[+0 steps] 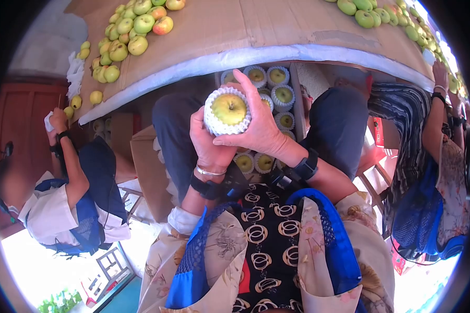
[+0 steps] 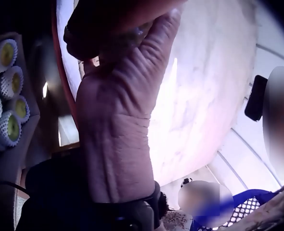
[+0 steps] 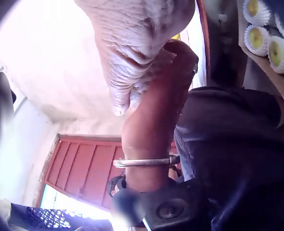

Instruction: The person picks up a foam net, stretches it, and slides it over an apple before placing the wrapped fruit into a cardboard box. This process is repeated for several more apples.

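A yellow-green apple (image 1: 229,108) in a white foam net sits between my two hands, held up over the lap with its stem end up. My left hand (image 1: 210,145) holds it from below and the left, its thumb along the net. From the right, my right hand (image 1: 264,128) grips the fruit, thumb across the near side and fingers along the far right side. In the left wrist view the left hand (image 2: 125,91) and its wrist hide most of the apple. The right wrist view shows the right hand (image 3: 142,43) overlapping the left hand (image 3: 154,106).
Between the knees a cardboard box (image 3: 260,60) holds several netted apples (image 1: 283,95). Ahead is a cardboard-covered table (image 1: 235,31) with a pile of loose apples (image 1: 135,26) at left and another pile (image 1: 370,15) at right. People sit at left (image 1: 78,198) and right (image 1: 428,156).
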